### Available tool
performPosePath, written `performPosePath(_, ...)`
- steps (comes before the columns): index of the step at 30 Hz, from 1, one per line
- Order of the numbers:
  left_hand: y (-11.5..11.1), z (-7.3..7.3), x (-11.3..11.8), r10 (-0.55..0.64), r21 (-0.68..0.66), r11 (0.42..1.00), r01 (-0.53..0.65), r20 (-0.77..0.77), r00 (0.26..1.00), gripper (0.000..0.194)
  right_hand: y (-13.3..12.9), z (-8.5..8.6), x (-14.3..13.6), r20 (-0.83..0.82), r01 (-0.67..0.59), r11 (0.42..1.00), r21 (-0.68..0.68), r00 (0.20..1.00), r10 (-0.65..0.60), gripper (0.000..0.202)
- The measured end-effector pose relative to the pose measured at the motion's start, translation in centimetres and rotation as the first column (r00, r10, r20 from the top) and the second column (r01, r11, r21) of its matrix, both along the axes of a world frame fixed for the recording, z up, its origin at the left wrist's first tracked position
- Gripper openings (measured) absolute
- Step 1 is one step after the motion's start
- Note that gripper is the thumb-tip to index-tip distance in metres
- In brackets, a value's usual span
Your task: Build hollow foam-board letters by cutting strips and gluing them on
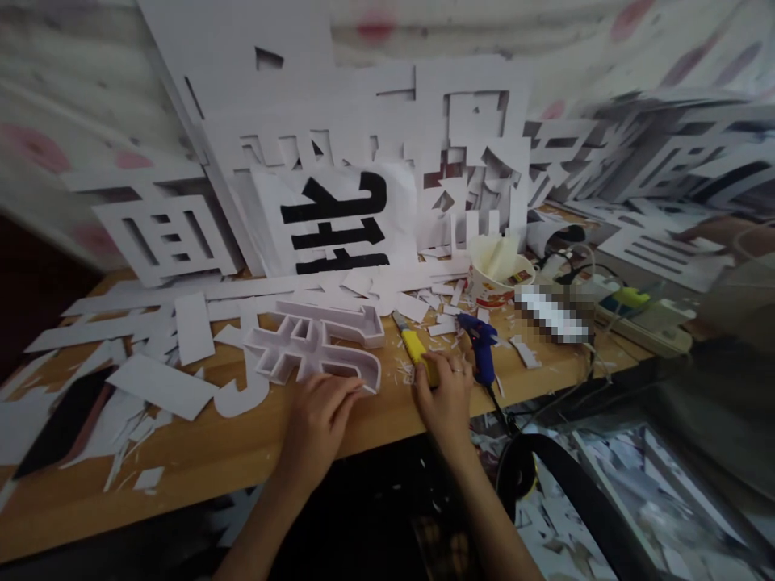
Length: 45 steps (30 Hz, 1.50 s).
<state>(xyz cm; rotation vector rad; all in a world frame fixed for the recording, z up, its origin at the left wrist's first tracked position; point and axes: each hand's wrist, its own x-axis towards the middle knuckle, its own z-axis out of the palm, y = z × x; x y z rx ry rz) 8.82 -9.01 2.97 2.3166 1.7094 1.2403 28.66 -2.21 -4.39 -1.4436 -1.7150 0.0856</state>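
A white hollow character (315,335), built of thin upright walls on a flat base, lies on the wooden table in front of me. My left hand (320,420) is at its near right end, thumb and fingers closed on the curved wall. To the right of it, a yellow utility knife (413,343) points away from me with its metal tip at the far end. The fingers of my right hand (445,395) are closed around the near part of its handle. Just beyond those fingers lies a blue glue gun (481,347), its cord hanging over the table edge.
White offcuts (163,386) and a dark flat object (66,420) cover the left side. Cut-out boards (291,97) and a printed sheet (339,218) lean at the back. A paper tub (493,274) and a power strip (647,323) stand right.
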Motion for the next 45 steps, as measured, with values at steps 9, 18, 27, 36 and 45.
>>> performPosePath(9, 0.5, 0.0, 0.6, -0.022, 0.084, 0.996, 0.033, -0.138, 0.99, 0.013, -0.1, 0.0, 0.0, -0.032, -0.02, 1.0, -0.019, 0.999, 0.02, 0.014)
performPosePath(18, 0.9, -1.3, 0.6, -0.031, 0.057, 0.997, 0.044, -0.221, 0.975, 0.018, -0.1, -0.1, 0.1, -0.041, -0.022, 1.0, -0.001, 0.999, 0.022, 0.015)
performPosePath(27, 1.1, -2.1, 0.4, 0.047, 0.103, 0.995, -0.018, -0.29, 0.956, 0.02, 0.0, -0.1, 0.0, -0.011, -0.023, 1.0, 0.003, 1.0, 0.023, 0.015)
performPosePath(36, 1.8, -1.9, 0.4, 0.044, -0.061, 0.996, -0.065, -0.301, 0.953, 0.041, 0.1, -0.1, 0.0, 0.0, -0.019, 1.0, -0.007, 1.0, 0.019, 0.015)
performPosePath(45, -0.1, 0.8, -0.4, -0.082, -0.098, 0.991, 0.09, 0.09, 0.993, 0.029, -0.7, 3.8, -1.0, -0.128, -0.166, 0.984, 0.072, 0.976, 0.174, 0.015)
